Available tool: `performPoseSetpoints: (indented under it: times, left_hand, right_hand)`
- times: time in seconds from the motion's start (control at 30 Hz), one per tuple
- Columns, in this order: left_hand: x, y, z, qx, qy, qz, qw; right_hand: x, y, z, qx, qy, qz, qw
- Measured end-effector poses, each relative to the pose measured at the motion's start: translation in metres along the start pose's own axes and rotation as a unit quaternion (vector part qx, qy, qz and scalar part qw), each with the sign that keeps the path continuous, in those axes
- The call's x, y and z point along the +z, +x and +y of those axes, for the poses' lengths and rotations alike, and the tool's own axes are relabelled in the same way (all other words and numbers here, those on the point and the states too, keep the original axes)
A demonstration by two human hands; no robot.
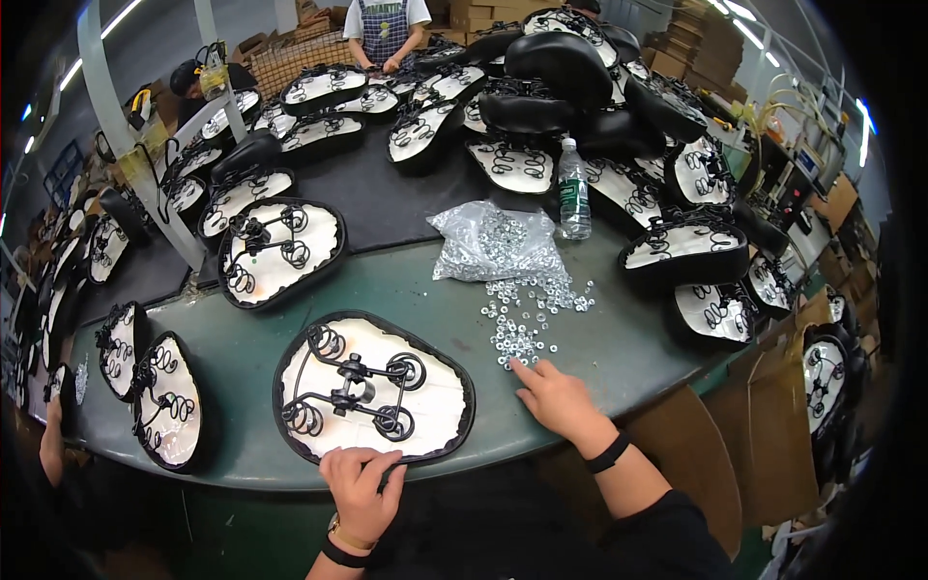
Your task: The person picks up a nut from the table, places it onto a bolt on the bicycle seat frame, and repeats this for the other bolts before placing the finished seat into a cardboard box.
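Black saddle (365, 389) at the left hand (362, 495), loose nuts (520, 338) at the right hand (563, 401)

One upturned saddle with four coil springs (406, 370) lies just beyond the left hand, whose fingers rest on its near rim; whether they grip, I cannot tell. The right hand's index finger reaches the nuts, too many to count; any pinch is unclear. Beyond that hand are one bag (493, 246) and one bottle (573, 198); left of the left hand, two more saddles (169, 404).

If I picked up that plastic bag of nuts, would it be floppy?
The plastic bag probably sags: its film looks wrinkled. It may feel heavy, holding many metal nuts. More could spill, since loose ones lie beside it.
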State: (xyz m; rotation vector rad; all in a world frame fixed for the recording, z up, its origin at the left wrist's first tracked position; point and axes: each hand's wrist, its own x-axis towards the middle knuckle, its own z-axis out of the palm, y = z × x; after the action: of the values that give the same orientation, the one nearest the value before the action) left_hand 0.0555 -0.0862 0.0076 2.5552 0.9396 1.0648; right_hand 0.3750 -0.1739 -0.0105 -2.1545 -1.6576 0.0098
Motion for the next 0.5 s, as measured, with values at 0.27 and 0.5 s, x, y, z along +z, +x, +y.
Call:
performPoseSetpoints:
  times: [0.27,0.5]
  left_hand:
    - [0.004,0.006,-0.001,0.001,-0.034,0.005,0.999]
    - [0.002,0.016,0.002,-0.009,-0.064,-0.007,0.998]
  right_hand:
    - [0.015,-0.008,0.001,-0.035,0.030,0.045,0.998]
    - [0.040,0.010,0.007,0.039,0.053,0.080,0.995]
